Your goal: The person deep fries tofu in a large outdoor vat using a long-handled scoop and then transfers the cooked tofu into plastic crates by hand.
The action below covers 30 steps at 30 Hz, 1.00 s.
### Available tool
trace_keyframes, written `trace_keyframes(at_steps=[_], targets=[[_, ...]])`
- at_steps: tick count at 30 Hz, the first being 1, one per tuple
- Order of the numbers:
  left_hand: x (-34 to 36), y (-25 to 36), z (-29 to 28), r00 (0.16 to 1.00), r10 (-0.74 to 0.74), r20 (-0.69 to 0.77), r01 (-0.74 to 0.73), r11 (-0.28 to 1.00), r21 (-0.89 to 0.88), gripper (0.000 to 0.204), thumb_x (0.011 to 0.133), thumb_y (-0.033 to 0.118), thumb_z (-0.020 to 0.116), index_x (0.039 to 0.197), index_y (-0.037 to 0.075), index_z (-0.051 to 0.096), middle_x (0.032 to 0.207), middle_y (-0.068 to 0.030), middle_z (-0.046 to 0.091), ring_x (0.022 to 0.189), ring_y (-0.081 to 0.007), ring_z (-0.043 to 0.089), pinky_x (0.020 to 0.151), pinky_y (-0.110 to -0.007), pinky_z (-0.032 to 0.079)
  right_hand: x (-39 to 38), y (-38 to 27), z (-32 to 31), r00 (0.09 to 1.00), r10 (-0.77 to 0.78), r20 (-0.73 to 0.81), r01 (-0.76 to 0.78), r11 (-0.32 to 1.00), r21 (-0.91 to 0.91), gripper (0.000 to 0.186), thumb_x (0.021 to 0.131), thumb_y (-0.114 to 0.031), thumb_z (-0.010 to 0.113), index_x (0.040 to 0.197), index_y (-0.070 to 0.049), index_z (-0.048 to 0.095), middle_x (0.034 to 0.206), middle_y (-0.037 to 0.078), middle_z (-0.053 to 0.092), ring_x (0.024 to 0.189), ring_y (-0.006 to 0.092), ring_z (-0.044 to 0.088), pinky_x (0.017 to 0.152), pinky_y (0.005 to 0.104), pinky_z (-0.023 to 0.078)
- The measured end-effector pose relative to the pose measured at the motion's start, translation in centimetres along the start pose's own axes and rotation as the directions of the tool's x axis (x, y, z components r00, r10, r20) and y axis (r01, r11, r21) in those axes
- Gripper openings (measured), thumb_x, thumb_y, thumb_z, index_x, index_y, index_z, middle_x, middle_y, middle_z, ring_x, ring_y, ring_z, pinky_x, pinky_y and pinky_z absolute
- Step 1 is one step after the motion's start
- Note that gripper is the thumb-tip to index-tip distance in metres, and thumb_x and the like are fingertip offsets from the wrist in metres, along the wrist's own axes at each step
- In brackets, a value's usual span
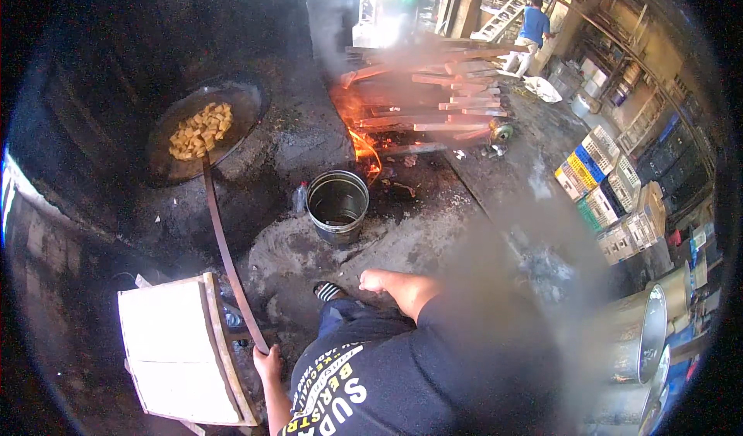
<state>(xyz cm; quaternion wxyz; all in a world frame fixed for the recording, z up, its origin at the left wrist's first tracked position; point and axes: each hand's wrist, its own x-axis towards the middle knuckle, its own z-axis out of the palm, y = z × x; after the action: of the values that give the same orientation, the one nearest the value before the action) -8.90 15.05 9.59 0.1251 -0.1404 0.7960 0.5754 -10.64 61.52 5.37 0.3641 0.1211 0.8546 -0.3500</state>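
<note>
My left hand (268, 361) is closed round the lower end of a long, flat, brown handle (224, 242). The handle slants up and away to a wide dark pan (172, 167), where its far end meets a heap of golden cut pieces (200, 131), perhaps fried tofu. Whatever head the tool has is hidden at the heap. Out in front of my body, my right hand (374, 281) is curled into a fist, with nothing visible in it. A dark metal bucket (338, 227) stands on the ground beyond that hand.
A fire (352, 111) burns under stacked planks (464, 103) beyond the bucket, giving off smoke. A wood-framed white board (182, 351) is beside my left arm. Plastic crates (590, 165) and large metal drums (638, 331) line the right. A person (534, 30) stands far back.
</note>
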Motion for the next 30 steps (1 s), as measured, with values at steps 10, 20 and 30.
trace_keyframes(at_steps=[10, 20, 30], targets=[[0.9, -1.7, -0.4, 0.994, 0.102, 0.032, -0.102, 0.995, -0.011, 0.029, 0.085, 0.007, 0.073, 0.108, 0.002, 0.056, 0.077, -0.0055, 0.062, 0.052, -0.0146, 0.055, 0.046, -0.031, 0.046, -2.0, -1.4, -1.4, 1.000, -0.006, -0.016, 0.005, 0.999, -0.032, 0.031, 0.095, -0.037, 0.063, 0.083, -0.009, 0.066, 0.064, 0.008, 0.062, 0.055, 0.0243, 0.059, 0.051, 0.0440, 0.047], [0.2, -0.7, 0.1, 0.995, 0.099, 0.012, -0.098, 0.995, -0.004, 0.031, 0.086, 0.008, 0.074, 0.110, 0.001, 0.055, 0.076, -0.0050, 0.059, 0.052, -0.0153, 0.057, 0.045, -0.031, 0.047, -1.6, 0.1, -0.5, 1.000, 0.027, -0.009, -0.027, 1.000, 0.001, 0.029, 0.095, -0.034, 0.064, 0.086, -0.007, 0.068, 0.063, 0.010, 0.062, 0.056, 0.0254, 0.060, 0.052, 0.0460, 0.048], [1.2, -3.0, -0.1, 0.999, 0.047, 0.015, -0.045, 0.992, -0.121, 0.031, 0.085, 0.007, 0.074, 0.108, 0.001, 0.054, 0.076, -0.0047, 0.059, 0.052, -0.0148, 0.057, 0.045, -0.031, 0.048, -1.7, -0.6, -0.6, 0.999, 0.035, -0.026, -0.035, 0.999, -0.009, 0.039, 0.093, -0.037, 0.066, 0.085, 0.000, 0.074, 0.072, 0.018, 0.071, 0.066, 0.0331, 0.070, 0.067, 0.0474, 0.055]])
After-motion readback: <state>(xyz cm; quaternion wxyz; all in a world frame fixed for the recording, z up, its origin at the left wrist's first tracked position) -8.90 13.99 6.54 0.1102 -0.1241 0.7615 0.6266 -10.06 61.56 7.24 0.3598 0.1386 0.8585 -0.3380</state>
